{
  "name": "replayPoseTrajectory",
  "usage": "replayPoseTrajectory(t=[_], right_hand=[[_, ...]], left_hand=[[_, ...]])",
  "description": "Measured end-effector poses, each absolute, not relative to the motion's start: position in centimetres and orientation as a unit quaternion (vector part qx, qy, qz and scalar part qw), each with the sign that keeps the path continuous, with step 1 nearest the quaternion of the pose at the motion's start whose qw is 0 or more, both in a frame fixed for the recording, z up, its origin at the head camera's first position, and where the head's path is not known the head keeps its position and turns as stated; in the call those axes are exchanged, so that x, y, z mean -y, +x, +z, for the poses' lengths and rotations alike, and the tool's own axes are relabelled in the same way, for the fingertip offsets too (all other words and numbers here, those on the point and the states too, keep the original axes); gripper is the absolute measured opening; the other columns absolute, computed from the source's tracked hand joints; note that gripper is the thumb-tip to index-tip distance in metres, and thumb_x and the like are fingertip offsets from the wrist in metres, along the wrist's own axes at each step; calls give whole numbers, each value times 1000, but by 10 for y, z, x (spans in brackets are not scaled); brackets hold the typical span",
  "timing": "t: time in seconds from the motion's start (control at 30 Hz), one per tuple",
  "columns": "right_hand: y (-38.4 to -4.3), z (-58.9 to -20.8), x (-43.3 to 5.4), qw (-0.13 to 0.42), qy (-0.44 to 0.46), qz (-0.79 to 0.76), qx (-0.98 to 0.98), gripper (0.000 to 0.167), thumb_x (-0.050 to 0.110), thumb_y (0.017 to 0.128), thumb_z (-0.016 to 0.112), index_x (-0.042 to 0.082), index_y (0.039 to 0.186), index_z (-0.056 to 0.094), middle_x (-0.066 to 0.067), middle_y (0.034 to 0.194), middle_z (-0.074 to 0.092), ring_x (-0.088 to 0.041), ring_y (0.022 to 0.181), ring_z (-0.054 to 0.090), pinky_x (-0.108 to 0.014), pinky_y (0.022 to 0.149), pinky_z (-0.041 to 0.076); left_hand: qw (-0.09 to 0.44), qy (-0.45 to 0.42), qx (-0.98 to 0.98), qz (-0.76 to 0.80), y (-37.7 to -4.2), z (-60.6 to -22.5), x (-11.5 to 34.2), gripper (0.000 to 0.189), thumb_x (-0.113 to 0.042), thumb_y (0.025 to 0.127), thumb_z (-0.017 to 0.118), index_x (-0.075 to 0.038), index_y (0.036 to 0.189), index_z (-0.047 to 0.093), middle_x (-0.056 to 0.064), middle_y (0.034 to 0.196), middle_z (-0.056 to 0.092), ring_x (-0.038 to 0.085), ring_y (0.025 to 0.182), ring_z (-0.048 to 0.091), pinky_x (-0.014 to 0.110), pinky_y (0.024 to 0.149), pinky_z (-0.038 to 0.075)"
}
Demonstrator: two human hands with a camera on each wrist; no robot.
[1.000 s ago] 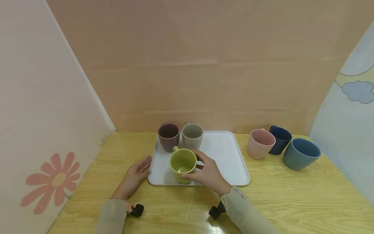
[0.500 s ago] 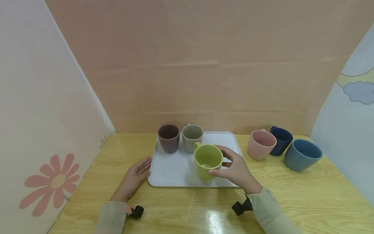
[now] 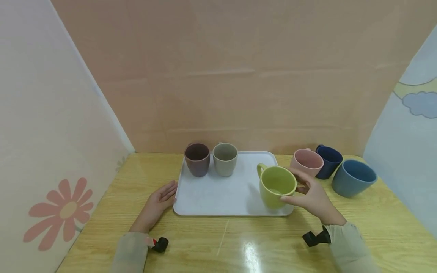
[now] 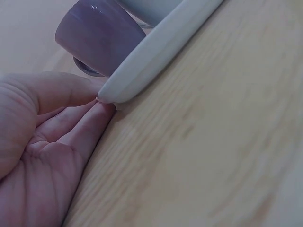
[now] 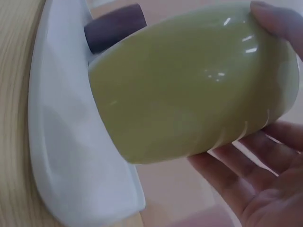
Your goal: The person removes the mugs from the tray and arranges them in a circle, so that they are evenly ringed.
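My right hand [image 3: 314, 201] grips a yellow-green mug [image 3: 277, 185] by its side, opposite its handle, above the right part of a white tray [image 3: 218, 201]. In the right wrist view, my thumb lies on one side of the mug [image 5: 184, 90] and my other fingers on the opposite side. My left hand [image 3: 158, 204] rests on the table with fairly straight fingers, touching the tray's left edge. The left wrist view shows thumb and fingertips against the tray rim [image 4: 137, 66]. A brown-purple mug [image 3: 197, 163] and a grey-beige mug [image 3: 225, 161] stand at the tray's back left.
Right of the tray, a pink mug [image 3: 306, 159], partly hidden by my right hand, stands beside a dark navy mug [image 3: 326, 163] and a blue-grey mug [image 3: 349, 184]. A brown paper backdrop [image 3: 239, 94] rises behind the wooden table [image 3: 205, 242], with decorated panels at both sides.
My right hand has carried the yellow-green mug rightwards across the tray, from its left-middle to its right side. My left hand has stayed at the tray's edge.
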State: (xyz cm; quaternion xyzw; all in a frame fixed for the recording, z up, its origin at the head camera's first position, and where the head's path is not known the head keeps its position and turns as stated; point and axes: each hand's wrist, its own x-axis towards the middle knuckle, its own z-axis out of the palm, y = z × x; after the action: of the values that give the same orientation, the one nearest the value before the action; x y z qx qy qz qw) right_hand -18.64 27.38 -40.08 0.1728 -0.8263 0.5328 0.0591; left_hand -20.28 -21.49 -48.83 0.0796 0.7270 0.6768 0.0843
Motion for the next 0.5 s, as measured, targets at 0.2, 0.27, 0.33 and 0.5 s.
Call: replayPoseTrajectory(t=[0.2, 0.27, 0.33, 0.5], right_hand=[[-182, -410, -309, 91, 183, 554, 807, 79, -15, 76, 79, -2, 147, 48, 16, 131, 61, 0, 111, 59, -14, 87, 53], [-183, -412, -320, 101, 189, 566, 796, 79, -20, 74, 77, -3, 146, 48, 14, 131, 62, -1, 111, 59, -13, 87, 53], [-184, -414, -329, 103, 194, 581, 783, 80, -24, 73, 75, -4, 146, 49, 12, 131, 64, -2, 111, 60, -13, 86, 53], [-186, -418, -349, 90, 206, 602, 766, 80, -27, 73, 72, -5, 146, 48, 8, 130, 66, -3, 111, 62, -14, 85, 54]], left_hand=[[86, 85, -727, 676, -204, -489, 213, 65, -4, 101, 61, 6, 156, 28, 22, 161, 32, 33, 147, 31, 13, 104, 40], [82, 81, -730, 673, -204, -489, 213, 65, -3, 101, 61, 5, 156, 29, 21, 160, 33, 32, 147, 33, 13, 103, 40], [82, 75, -734, 670, -203, -489, 213, 64, -4, 101, 61, 4, 156, 30, 19, 160, 35, 30, 146, 34, 12, 103, 41], [83, 62, -738, 667, -203, -488, 214, 64, -4, 100, 62, 2, 157, 31, 17, 160, 36, 28, 146, 35, 13, 103, 41]])
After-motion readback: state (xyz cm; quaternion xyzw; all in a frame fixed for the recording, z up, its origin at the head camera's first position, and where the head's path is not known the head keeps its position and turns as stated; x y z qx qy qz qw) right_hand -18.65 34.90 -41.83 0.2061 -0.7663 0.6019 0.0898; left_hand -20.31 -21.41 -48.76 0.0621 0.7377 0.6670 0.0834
